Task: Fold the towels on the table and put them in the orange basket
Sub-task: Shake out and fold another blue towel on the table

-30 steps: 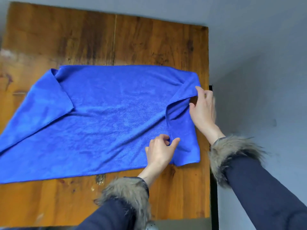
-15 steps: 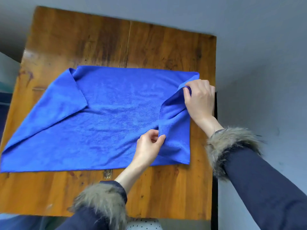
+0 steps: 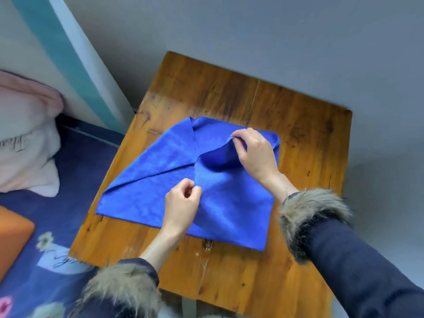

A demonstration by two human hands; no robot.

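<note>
Head view shows the soft, limp blue microfibre towel [image 3: 160, 171] lying mid-bench [image 3: 298, 125], left hand [image 3: 181, 203] pinching its edge at 6 o'clock, right hand [image 3: 254, 154] pinching the corner at 1 o'clock, likely the best holds.

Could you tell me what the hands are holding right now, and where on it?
Both pinch the blue towel: the right hand at its lifted far corner, the left hand along the same folded-over edge.

A home bedroom: pillow [image 3: 27, 134] on floral bedding [image 3: 46, 237] beside a wooden table [image 3: 298, 134].
</note>
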